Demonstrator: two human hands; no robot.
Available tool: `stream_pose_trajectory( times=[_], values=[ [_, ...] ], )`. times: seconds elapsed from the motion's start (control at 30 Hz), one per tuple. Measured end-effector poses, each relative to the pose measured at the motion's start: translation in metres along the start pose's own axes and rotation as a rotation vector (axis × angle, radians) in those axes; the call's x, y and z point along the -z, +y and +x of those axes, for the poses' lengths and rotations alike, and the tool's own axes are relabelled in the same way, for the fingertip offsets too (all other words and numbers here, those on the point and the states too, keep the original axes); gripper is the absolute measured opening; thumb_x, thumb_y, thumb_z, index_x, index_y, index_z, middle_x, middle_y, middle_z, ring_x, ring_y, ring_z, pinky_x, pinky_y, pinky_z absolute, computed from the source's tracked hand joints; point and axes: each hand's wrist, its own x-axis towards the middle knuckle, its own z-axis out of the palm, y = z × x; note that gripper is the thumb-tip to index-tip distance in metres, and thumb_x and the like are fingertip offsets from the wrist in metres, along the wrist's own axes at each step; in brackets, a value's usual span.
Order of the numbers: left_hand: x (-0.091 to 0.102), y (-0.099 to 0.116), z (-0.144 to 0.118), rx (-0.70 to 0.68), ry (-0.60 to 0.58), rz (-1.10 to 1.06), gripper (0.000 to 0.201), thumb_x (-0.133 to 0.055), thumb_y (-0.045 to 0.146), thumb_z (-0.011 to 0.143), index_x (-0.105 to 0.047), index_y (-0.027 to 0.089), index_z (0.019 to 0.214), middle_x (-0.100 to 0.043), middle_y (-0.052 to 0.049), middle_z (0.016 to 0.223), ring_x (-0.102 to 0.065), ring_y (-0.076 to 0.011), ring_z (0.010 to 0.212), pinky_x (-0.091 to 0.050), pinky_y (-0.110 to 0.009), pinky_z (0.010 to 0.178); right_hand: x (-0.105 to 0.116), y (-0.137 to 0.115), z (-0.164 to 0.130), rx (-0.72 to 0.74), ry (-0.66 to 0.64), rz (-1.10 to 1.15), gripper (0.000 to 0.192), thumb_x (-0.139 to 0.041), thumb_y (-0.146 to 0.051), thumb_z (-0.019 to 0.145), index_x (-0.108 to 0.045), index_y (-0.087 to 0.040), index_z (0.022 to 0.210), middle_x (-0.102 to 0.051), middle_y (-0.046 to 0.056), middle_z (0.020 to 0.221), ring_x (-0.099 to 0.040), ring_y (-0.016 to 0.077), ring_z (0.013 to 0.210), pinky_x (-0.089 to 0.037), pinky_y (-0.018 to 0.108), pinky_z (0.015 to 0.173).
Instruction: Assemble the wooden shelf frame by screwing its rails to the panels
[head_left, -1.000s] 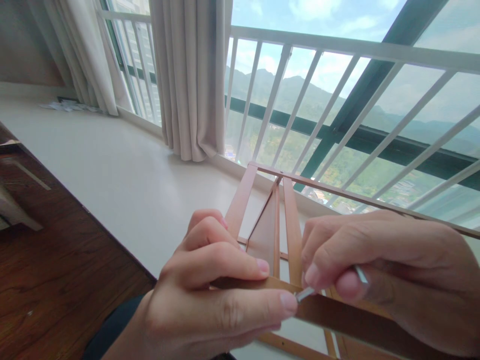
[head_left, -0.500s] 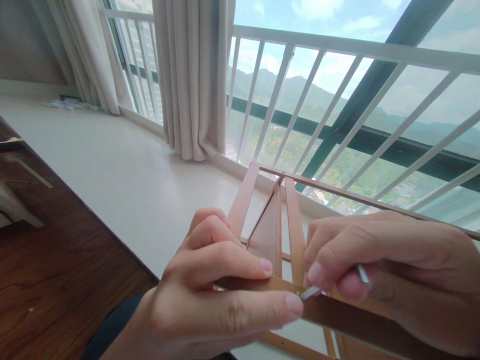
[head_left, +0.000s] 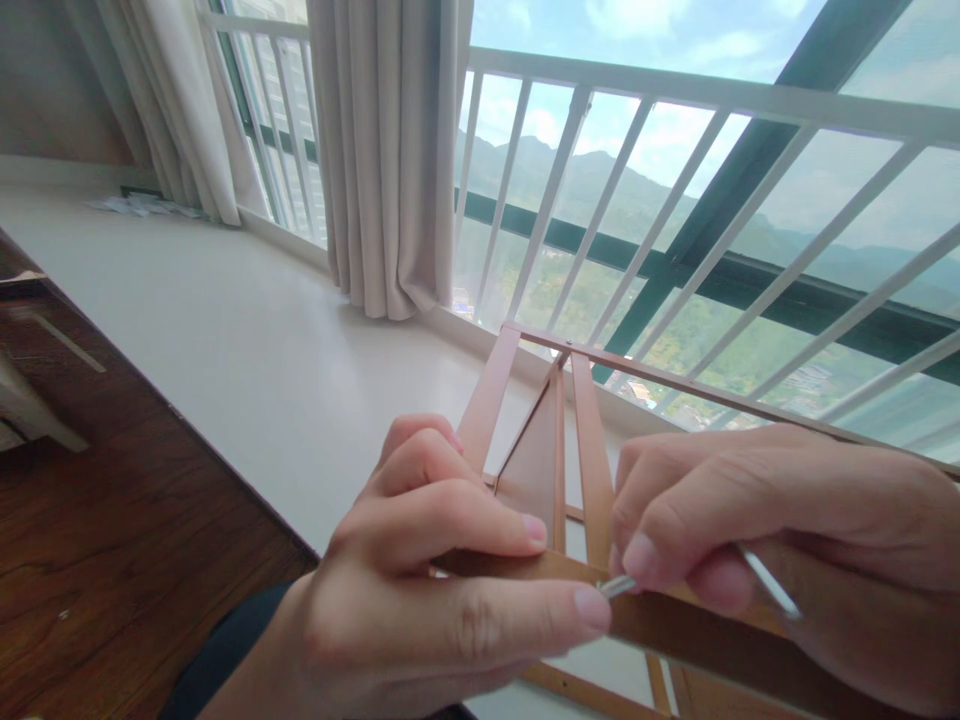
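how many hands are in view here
2. The left hand is near the bottom centre, gripping a brown rail; the right hand is at the lower right, holding a thin metal tool. No other hand shows.

No text, label, brand, number or sign can be read on any visible surface. This applies to the wooden frame point(head_left: 697, 630) and the bent metal tool point(head_left: 769, 580). The pale flat pieces point(head_left: 142, 206) beside the curtain are too small to inspect for print.
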Motion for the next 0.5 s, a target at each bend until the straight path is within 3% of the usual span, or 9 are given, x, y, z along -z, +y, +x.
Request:
stream_pose_trajectory(
  times=[0.5],
  values=[
    [-0.0051,0.0041,0.0018,0.056,0.053,-0.024,0.011,-0.069,0.032,0.092,-0.078,0.034,0.086,-0.07,0.004,0.079,-0.057,-0.0106,0.072,-0.048,-0.037,0.085,0.0001,-0.0026,0.0043,-0.024,0.009,0.024,0.011,-0.066,-0.019,0.096,-0.075,-0.014,0.095,-0.074,0.004,0.078,-0.069,0.0113,0.067,-0.055,0.017,0.068]
  ],
)
